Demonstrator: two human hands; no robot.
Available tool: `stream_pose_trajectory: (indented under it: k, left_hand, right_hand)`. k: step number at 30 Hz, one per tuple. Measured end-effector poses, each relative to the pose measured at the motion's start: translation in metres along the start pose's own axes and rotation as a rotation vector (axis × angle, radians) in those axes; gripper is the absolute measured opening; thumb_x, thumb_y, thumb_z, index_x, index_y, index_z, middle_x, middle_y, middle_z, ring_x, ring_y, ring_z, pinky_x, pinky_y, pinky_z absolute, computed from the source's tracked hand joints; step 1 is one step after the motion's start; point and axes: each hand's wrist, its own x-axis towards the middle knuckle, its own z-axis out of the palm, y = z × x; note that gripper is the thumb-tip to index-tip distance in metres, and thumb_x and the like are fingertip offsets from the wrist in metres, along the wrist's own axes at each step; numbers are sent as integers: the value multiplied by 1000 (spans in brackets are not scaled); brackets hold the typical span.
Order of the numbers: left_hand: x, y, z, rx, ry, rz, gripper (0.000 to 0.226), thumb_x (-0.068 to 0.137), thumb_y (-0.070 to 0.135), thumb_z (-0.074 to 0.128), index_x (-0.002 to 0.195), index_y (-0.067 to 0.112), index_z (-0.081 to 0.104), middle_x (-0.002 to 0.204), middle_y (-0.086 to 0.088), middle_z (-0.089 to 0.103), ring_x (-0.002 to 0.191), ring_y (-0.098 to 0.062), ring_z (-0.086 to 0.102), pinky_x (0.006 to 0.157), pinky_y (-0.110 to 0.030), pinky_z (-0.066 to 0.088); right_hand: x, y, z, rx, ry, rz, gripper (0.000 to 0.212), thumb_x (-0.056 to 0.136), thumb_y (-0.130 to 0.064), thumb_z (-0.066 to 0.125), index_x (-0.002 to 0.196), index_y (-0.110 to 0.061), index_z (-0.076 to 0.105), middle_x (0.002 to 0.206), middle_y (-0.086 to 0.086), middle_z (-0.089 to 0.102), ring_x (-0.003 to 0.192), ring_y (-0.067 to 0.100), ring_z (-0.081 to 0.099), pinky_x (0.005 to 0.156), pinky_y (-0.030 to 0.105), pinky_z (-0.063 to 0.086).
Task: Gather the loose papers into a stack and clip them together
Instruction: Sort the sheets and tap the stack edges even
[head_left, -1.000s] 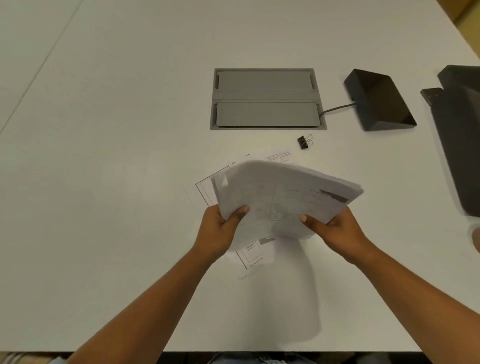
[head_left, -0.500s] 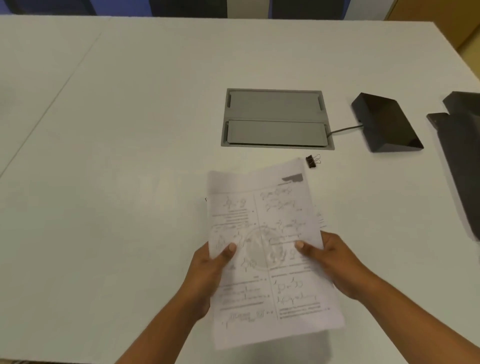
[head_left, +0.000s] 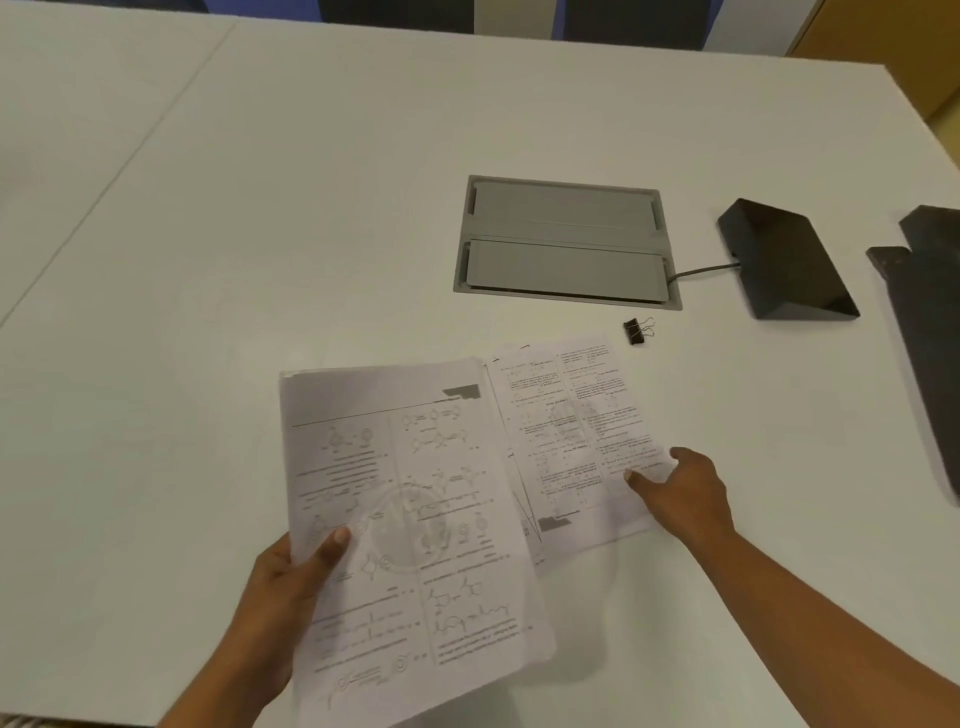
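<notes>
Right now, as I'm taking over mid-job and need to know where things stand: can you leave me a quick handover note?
Left hand grips the stack of papers by its left edge, thumb on top.
Right hand has its thumb on the right edge of the loose sheets, which lie on the table beside the stack. I cannot tell whether it pinches them.
The binder clip lies on the table just beyond those sheets, untouched.
Done: a stack is gathered in hand.
Left: add the loose sheets, square the stack, clip it.
</notes>
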Motion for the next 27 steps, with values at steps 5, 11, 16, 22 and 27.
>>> stream_pose_trajectory:
  k: [5,11,16,22,27]
  left_hand:
    - [2,7,-12,-2,37,-1,26,91,25,61,113,12,68,100,-19,77,88,-44,74,83,-60,56]
    - [4,14,-11,-1,48,13,31,86,32,68,110,12,68,99,-20,77,87,-46,73,83,-63,56]
    - [9,12,-13,-13,88,7,28,87,29,66,110,13,69,99,-20,77,89,-48,72,84,-65,55]
    - [10,4,-16,0,125,-2,25,92,26,63,114,15,67,97,-18,78,88,-47,72,81,-63,57]
    - [10,0,-15,3,144,-21,25,92,27,63,115,16,66,97,-17,78,88,-47,72,81,-62,57]
  right_hand:
    - [18,6,14,-193,-87,106,99,64,-63,76,135,-2,44,136,19,50,123,39,52,99,47,48]
    - [18,2,22,-355,-41,152,100,63,-58,82,135,-4,38,135,17,42,127,37,43,97,49,44]
    - [25,0,21,-306,-82,172,101,57,-49,89,130,-4,36,131,19,47,124,39,49,96,49,45]
    - [27,-2,22,-380,-63,139,101,56,-51,88,131,-6,37,132,18,43,126,37,42,97,47,44]
    - [34,-1,19,-305,-76,152,107,48,-45,94,127,-2,35,126,20,51,121,38,51,95,46,47]
